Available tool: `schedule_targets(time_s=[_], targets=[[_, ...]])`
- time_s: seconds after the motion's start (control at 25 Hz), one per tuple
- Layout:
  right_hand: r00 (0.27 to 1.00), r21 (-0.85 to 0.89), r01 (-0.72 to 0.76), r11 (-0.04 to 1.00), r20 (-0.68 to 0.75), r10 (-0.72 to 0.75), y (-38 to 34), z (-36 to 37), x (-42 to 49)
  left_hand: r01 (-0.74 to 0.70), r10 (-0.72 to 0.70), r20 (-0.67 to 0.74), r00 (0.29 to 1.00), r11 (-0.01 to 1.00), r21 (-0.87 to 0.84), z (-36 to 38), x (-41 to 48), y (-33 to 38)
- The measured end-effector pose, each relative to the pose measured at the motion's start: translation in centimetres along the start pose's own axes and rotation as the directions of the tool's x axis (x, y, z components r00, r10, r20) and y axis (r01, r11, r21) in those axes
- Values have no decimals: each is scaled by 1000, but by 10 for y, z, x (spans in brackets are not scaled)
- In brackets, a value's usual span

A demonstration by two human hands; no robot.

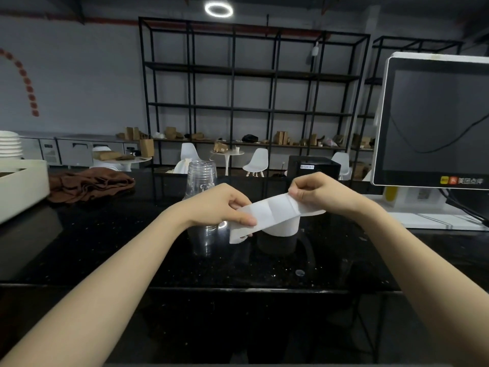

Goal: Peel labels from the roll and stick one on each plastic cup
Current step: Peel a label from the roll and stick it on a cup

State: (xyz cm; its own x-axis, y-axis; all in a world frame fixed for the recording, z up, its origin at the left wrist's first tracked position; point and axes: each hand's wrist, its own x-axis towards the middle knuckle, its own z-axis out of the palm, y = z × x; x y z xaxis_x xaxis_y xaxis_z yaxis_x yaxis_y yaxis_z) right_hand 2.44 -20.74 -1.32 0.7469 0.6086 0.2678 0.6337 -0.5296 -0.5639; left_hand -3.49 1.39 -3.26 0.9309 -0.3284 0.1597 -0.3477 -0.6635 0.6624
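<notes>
label strip pinched at both ends, roll and cups just beneath

label strip (275, 207) is stretched between both hands above the middle of the counter (105, 247). the left hand (219, 205) is clamped on its lower, free end, thumb on top and fingers curled under. the right hand (317, 192) nips the upper edge further along, fingertips closed on the paper. from there the strip runs down to the roll (281, 230), which appears to stand on end on the counter directly under the hands.

my read on handling: the backing is thin, light and limp, so it will sag or curl unless kept taut. each label is thinner still and sticky on one face. it is best lifted by a corner and held only at the edge, so it does not fold onto itself or onto a finger. the roll is light and may tip or roll if the strip is tugged.

a stack of clear plastic cups (201, 176) stands upside down just behind the left hand, partly hidden by it. they look light, smooth and easily dented, so a cup wants steadying by its wall while a label is pressed on.

toward the left edge lie a brown cloth (90, 184) and a white tray (23, 181). a till screen (434, 120) stands at the right.
</notes>
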Motion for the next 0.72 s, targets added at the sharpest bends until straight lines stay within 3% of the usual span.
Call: schedule_targets(time_s=[0.2,0.28,0.36,0.44,0.6,0.72], targets=[[999,-25,-32,999,-6,32,7,-8,1,-21,16,-37,999,988,-155,3,-4,7],[983,-187,17,982,-176,-50,5,1,-1,-14,-1,-65,998,973,-229,9,-4,9],[910,-310,97,946,-356,-210,-3,17,-8,-6,-35,-128,991,952,-306,17,-2,10],[849,-356,153,922,-431,-307,-11,36,-16,-24,-44,-213,976,951,-309,25,2,11],[873,-161,45,986,-473,-117,-12,53,-24,-73,8,-294,956,975,-209,40,9,11],[878,-149,12,989,-471,-82,-12,55,-28,-93,26,-350,937,980,-175,46,10,12]])
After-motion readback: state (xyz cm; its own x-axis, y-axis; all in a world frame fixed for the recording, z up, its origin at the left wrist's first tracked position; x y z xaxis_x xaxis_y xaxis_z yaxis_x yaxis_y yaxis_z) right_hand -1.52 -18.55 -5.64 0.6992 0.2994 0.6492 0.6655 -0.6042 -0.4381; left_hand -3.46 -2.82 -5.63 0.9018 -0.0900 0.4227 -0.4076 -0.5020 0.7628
